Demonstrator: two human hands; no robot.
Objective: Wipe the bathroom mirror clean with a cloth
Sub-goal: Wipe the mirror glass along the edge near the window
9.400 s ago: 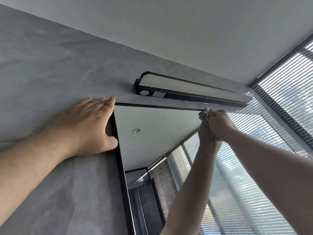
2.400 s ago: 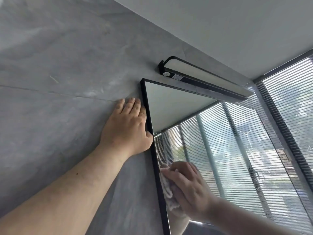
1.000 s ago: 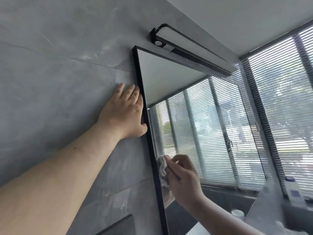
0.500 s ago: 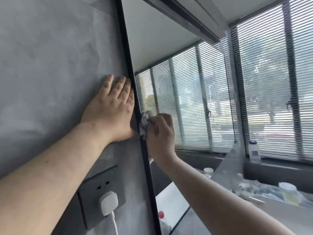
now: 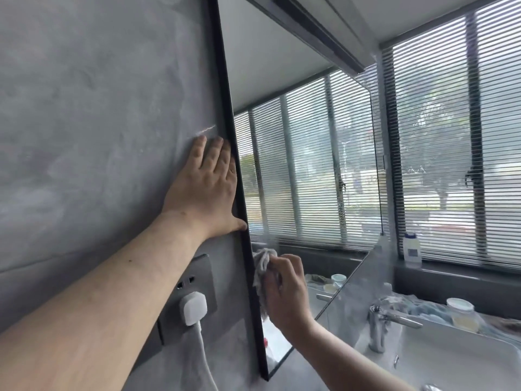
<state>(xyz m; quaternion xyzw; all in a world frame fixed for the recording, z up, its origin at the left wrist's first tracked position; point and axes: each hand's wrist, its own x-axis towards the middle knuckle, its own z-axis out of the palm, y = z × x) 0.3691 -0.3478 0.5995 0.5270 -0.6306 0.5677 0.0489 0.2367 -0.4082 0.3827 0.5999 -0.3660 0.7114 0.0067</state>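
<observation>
Wiping low on the mirror's left edge
Right hand (image 5: 284, 294) grips the cloth (image 5: 260, 268) against the mirror (image 5: 304, 170); left hand (image 5: 205, 190) lies flat on the wall; lower glass likely remains

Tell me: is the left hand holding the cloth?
No. The left hand lies flat on the wall; the right hand holds the cloth.

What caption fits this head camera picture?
Right hand presses cloth on mirror; left hand flat on wall.
</observation>
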